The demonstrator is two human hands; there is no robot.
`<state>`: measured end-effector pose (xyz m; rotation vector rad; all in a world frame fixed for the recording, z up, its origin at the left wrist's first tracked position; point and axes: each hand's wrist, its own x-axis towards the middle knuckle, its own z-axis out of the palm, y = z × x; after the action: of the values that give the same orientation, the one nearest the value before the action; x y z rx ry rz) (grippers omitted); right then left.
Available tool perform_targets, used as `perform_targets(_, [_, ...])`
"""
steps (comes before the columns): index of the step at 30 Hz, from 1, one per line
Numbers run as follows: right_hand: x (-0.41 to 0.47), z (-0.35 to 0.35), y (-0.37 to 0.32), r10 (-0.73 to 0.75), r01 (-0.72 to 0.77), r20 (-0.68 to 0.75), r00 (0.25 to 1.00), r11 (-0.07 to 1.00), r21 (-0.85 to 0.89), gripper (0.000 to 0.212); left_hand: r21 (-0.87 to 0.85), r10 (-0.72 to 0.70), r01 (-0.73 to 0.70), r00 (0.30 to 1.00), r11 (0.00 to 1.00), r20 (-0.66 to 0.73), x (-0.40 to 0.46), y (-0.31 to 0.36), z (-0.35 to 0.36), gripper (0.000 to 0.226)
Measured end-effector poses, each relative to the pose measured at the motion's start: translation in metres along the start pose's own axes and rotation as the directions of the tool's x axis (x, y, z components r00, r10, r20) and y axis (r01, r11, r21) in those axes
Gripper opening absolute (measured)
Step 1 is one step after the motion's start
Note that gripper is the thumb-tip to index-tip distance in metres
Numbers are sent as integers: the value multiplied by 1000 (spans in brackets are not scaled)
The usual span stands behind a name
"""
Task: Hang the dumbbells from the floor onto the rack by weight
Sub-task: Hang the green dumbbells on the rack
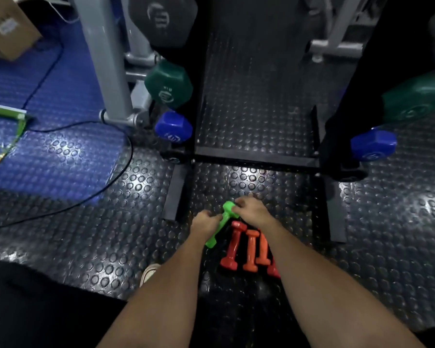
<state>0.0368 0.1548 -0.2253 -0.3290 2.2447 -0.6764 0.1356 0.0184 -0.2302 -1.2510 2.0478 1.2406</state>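
1. Down on the studded rubber floor (111, 247), just in front of the black rack (256, 160), lies the lime-green dumbbell (225, 218) I am picking up. Its long axis runs diagonally, the far head up and to the right toward the rack, the near head (210, 243) back toward my left side.
2. My left hand (206, 222) sits on the handle, fingers curled round it as far as I can see.
3. My right hand (253, 212) is at the far head, fingertips bent over its top (whether it truly pinches or only steadies the head, I cannot tell).
4. Both forearms reach forward and down, close together; the left hand is nearer the dumbbell's middle, so I judge it should carry the lift.
5. Just right of the green one, partly under my right forearm, lie a red dumbbell (232, 246) and two orange dumbbells (251, 251), side by side, long axes pointing roughly at the rack.
6. Blue dumbbells (173, 126) and dark green dumbbells (168, 84) already hang on the rack's two sides, blue lower; I would guess the light ones belong lower.
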Motion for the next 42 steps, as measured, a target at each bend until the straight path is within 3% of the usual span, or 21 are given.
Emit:
perform_targets(6, [40,33,17,-11,9,-31,999,998,-70,47,243,-170,178,984,953,-53,17,-18,11,74])
perform_targets(10, [46,38,19,-25,21,-41,999,997,-80,38,384,-84,81,996,920,-9,23,-27,19,69])
perform_targets(13, [43,37,17,-62,55,-78,995,994,-93,38,386,-9,13,1000,922,-13,24,-33,19,56])
perform_targets(18, [29,5,-1,-117,113,-165,979,993,-32,25,236,124,-130,992,963,37,14,-20,-7,36])
perform_targets(22, [11,-49,-37,-144,146,-203,969,989,-5,21,-34,200,-197,966,980,167,-3,15,-35,40])
perform_targets(26, [-18,-105,-71,-191,191,-245,951,981,-25,22,-190,322,-279,911,941,258,-38,50,-60,48])
perform_targets(31, [-55,-159,-106,-232,223,-321,918,973,-65,31,-407,476,-356,844,841,247,-91,80,-83,48])
perform_targets(36, [-102,-204,-157,-296,284,-401,867,955,-92,37,-587,591,-416,795,694,135,-152,112,-117,41])
perform_targets(42, [-177,-278,-231,-523,520,-472,710,841,-150,38,-746,734,-497,679,442,-17,-235,148,-172,46])
